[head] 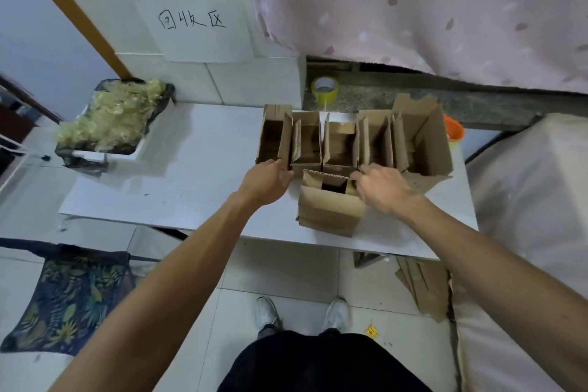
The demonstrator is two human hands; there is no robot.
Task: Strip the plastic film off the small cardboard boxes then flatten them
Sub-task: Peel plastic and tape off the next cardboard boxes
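A small open cardboard box (329,210) stands at the near right of the white table (178,169), its top flaps up. My left hand (265,183) reaches to its left side, fingers curled beside the upper left flap. My right hand (381,186) grips the box's upper right flap. Behind it a row of several open cardboard boxes (346,140) stands side by side, the rightmost one the largest (426,143). I cannot see plastic film on the near box.
A tray lined with a black bag (109,119) holds a heap of crumpled yellowish film at the table's left. A roll of yellow tape (325,89) sits on the ledge behind. Flattened cardboard (423,289) lies on the floor at right. An orange cup (453,132) stands behind the boxes.
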